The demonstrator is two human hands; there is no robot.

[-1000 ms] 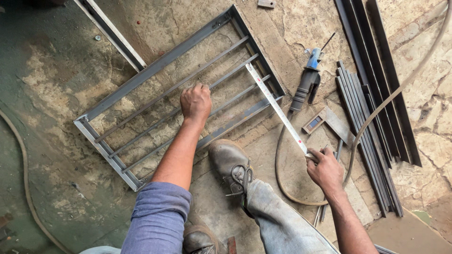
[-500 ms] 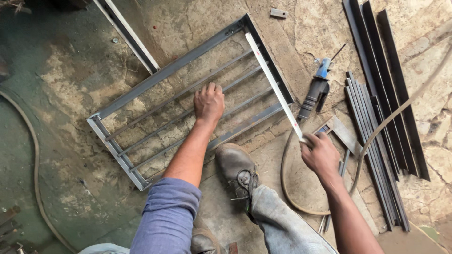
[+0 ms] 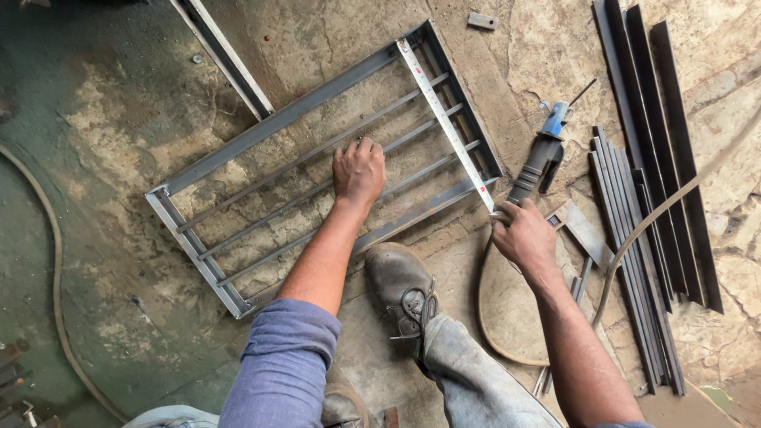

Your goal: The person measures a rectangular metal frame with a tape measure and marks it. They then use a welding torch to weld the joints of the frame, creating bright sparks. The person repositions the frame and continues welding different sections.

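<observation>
Rectangular grey metal frame (image 3: 261,131) lies flat on the stained concrete floor (image 3: 103,119), set at a diagonal, with several thin bars (image 3: 301,154) running lengthwise inside it.

Left hand (image 3: 358,170) is pressed palm-down on the middle bars, fingers spread slightly — flat on the steel, closed on nothing.

Right hand (image 3: 523,236) sits just off the frame's near right corner, fingers curled around the near end of a tape measure (image 3: 444,119). The case itself is hidden under the hand, so I can't tell its shape or colour. The white-and-yellow blade runs from the hand up across the frame's short right end to the far corner, lying along that end member. Small red marks show on the blade near the hand; too small to make out more.

A brown leather shoe (image 3: 400,289) is planted on the floor just below the frame's long near edge, between the two arms.

Around it:
- Welding electrode holder (image 3: 543,154), black handle with blue head and a thin rod sticking out, just right of the frame, close above the right hand.
- Its cable (image 3: 491,317) loops on the floor past the right hand.
- Bundle of dark flat steel strips (image 3: 642,238) at right, well apart from the frame.
- Another long steel length (image 3: 222,55) top left, just beside the frame's far edge.
- Small steel offcut (image 3: 482,21) at the top.

No labels or signs visible.
</observation>
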